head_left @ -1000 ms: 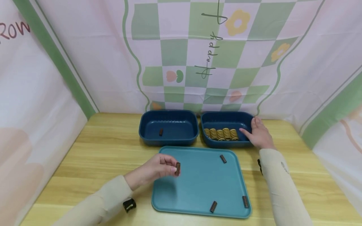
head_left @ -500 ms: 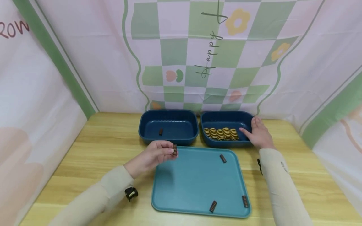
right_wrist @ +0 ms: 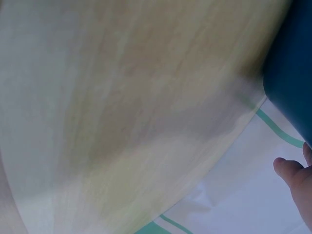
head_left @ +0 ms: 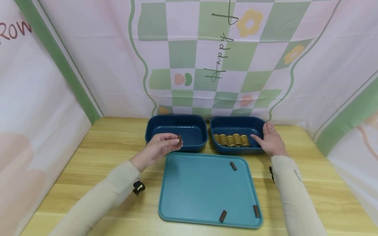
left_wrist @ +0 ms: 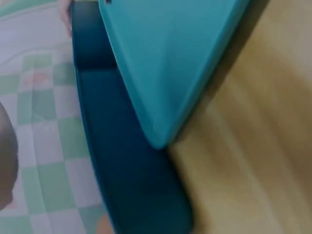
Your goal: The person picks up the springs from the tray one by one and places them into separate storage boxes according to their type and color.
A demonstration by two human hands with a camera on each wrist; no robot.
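A small dark brown coil spring is pinched between the thumb and fingers of my left hand, over the front part of the left blue bin. The hand hides that bin's left front area. My right hand rests on the right end of the right blue bin, thumb over the inside and fingers extended along the rim. Several yellow-and-black coil springs lie side by side in that bin. On the teal tray are three dark springs: one at the back right, one at the right edge, one in front.
Both bins stand next to each other at the back of the wooden table, against a printed cloth wall. The tray lies directly in front of them. The left wrist view shows a tray corner beside the left bin.
My left hand has moved away from me, from above the tray to over the left bin, with the dark spring in it. It now covers a spring seen there earlier. The right hand stays put.
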